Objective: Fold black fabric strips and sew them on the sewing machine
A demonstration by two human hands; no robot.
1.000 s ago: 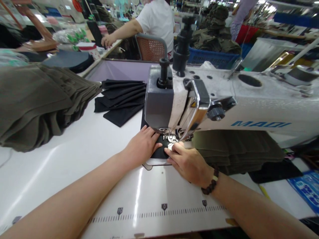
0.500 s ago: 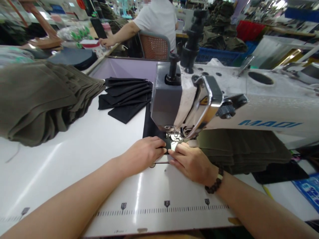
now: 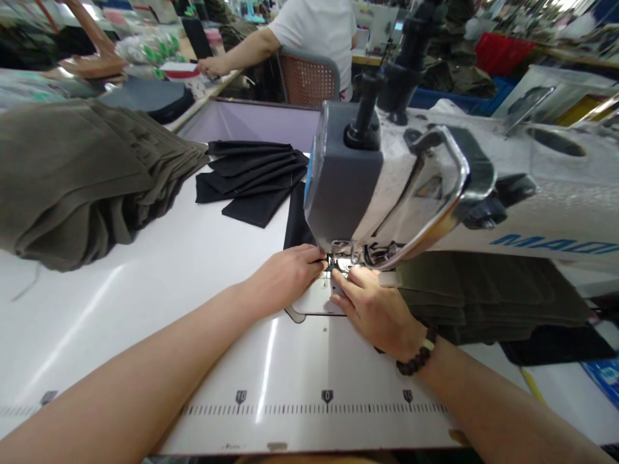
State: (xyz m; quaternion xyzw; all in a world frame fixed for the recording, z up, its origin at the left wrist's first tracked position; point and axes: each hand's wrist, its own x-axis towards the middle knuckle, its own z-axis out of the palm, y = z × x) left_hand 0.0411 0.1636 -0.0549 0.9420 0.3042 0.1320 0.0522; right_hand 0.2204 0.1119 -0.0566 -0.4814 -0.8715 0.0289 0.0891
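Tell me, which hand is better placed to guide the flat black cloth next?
Probably the left hand: its fingers lie at the near end of the flat black cloth. The right hand sits farther right, in front of the grey-and-white metal sewing machine.

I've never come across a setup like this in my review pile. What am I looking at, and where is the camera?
There's no robot here, just a person's bare hands, seen from a camera on that person's head, looking forward and down. The big machine is a sewing machine. The left hand rests on a black cloth piece beside the needle area; the right hand is close by, though whether it touches the cloth is unclear. On the white table lie folded black pieces and an olive-brown pile to the left; another olive-brown stack sits to the right.
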